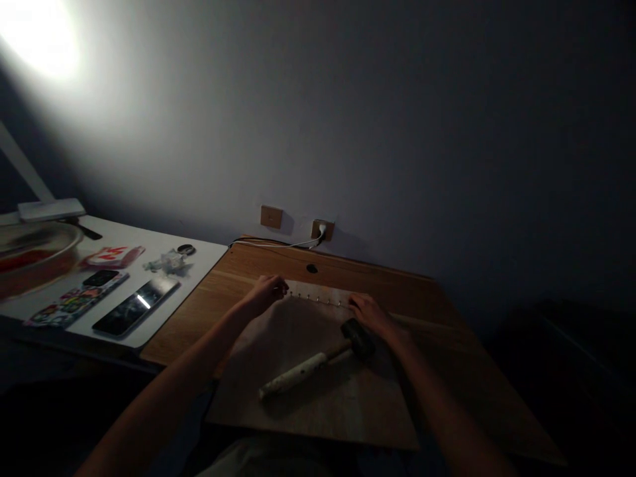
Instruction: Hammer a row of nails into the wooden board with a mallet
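A wooden board (298,354) lies on the wooden desk in front of me. Several small nails (318,299) stand in a row along its far part. At the left end of that row is my left hand (268,293), its fingers curled together; anything between them is too small and dark to make out. My right hand (370,313) rests on the board by the row's right end, fingers stretched loosely. A mallet (303,372) with a black head and a worn pale handle lies across the board, its head close to my right wrist and untouched by either hand.
A white table (199,265) adjoins the desk (467,371) on the left. On it lie a phone (136,306), a colourful case (74,301), crumpled plastic (169,262), a red-and-white packet (113,256) and a large bowl (69,248). A plugged-in cable (293,246) runs along the wall.
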### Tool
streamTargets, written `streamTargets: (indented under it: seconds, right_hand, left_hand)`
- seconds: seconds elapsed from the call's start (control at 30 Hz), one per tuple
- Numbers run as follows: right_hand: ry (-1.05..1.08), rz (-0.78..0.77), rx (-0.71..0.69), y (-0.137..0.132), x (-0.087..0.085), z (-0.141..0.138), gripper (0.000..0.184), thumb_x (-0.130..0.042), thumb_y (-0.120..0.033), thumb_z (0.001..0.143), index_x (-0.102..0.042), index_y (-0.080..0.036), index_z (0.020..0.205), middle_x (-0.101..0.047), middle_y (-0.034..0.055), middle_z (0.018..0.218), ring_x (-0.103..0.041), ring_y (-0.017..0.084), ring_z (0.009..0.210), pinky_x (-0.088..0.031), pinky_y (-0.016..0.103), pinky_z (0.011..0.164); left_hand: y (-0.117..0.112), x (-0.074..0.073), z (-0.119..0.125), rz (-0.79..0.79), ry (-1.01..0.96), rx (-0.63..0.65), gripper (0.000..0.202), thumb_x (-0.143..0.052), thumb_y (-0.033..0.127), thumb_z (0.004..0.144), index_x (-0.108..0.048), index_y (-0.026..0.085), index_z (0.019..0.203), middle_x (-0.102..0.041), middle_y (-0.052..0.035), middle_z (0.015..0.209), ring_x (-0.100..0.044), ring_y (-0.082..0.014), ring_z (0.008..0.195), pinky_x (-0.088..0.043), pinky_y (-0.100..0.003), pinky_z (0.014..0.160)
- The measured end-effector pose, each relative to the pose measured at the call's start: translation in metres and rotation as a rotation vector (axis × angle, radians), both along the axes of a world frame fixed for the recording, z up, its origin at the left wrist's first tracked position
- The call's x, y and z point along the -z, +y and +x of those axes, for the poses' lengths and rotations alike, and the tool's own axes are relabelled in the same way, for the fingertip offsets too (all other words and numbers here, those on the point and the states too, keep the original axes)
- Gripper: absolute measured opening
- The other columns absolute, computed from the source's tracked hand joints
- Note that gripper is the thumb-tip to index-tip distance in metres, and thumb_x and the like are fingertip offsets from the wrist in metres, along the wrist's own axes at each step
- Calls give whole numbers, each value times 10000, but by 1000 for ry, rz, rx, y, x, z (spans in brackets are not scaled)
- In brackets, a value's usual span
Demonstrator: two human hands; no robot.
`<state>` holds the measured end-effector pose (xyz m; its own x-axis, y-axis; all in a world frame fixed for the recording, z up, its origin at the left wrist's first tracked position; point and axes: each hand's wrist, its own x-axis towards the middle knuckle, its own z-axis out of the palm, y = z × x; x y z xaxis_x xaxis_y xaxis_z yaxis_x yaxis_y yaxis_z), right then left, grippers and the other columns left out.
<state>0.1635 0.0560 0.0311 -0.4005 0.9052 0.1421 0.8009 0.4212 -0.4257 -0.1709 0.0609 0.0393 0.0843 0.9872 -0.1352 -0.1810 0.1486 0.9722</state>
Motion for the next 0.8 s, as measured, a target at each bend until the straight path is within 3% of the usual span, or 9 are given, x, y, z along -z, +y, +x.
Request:
streamTargets:
  seconds: [0.1,0.27,0.33,0.43,0.5,0.57,0.67,0.8]
  right_hand:
    - [107,-21,-35,5,-8,0,130,-593,-110,829,-673,-208,800,-706,66,884,-640,214,880,-469,332,895]
    - [385,-10,58,13,-31,2,54,-641,-268,813,-659,-222,835,-697,45,855,-638,207,825,-506,343,837]
    - [507,-12,129,13,-37,2,184,-600,-402,854,-637,-223,876,-694,48,840,-641,204,783,-533,336,756]
    - [628,-72,194,10,-38,-2,374,-488,-589,888,-565,-233,803,-657,43,738,-631,191,681,-526,297,600]
    - [654,-135,212,7,-34,-8,467,-398,-678,890,-488,-247,733,-606,27,665,-596,169,587,-479,269,503]
    - [637,-193,230,6,-29,-16,506,-341,-722,888,-426,-259,705,-550,-2,611,-524,142,495,-409,247,433]
    - [528,-249,264,7,-21,-28,470,-426,-694,884,-433,-259,704,-513,-35,576,-471,128,463,-354,234,429]
    - [319,-250,291,8,-18,-38,335,-670,-470,844,-501,-239,671,-619,15,665,-615,176,698,-423,253,612]
  left_hand:
    - [-5,5,2,-89,-133,17,218,-682,252,666,-479,176,650,-515,18,622,-514,-88,557,-381,-184,521]
    - [-3,7,-2,-8,-11,69,261,-684,344,679,-484,181,643,-455,44,603,-427,-73,511,-304,-184,483]
    - [-1,6,-4,56,186,52,258,-667,383,713,-511,185,661,-448,48,585,-417,-87,505,-294,-197,484]
    - [-1,5,-7,242,729,26,205,-700,370,748,-604,189,766,-537,19,598,-526,-147,583,-343,-226,532]
    - [-1,4,-7,373,1073,71,205,-706,356,795,-652,195,909,-652,-31,700,-629,-203,711,-404,-250,609]
    - [-1,3,-5,455,1298,168,224,-652,362,871,-662,199,1026,-725,-84,827,-685,-244,807,-445,-278,675]
    - [1,2,0,534,1450,301,204,-537,323,952,-671,201,1044,-756,-119,904,-711,-256,820,-468,-302,707]
    - [6,-3,5,595,1504,327,192,-496,300,978,-663,205,988,-752,-123,908,-710,-256,831,-464,-310,731]
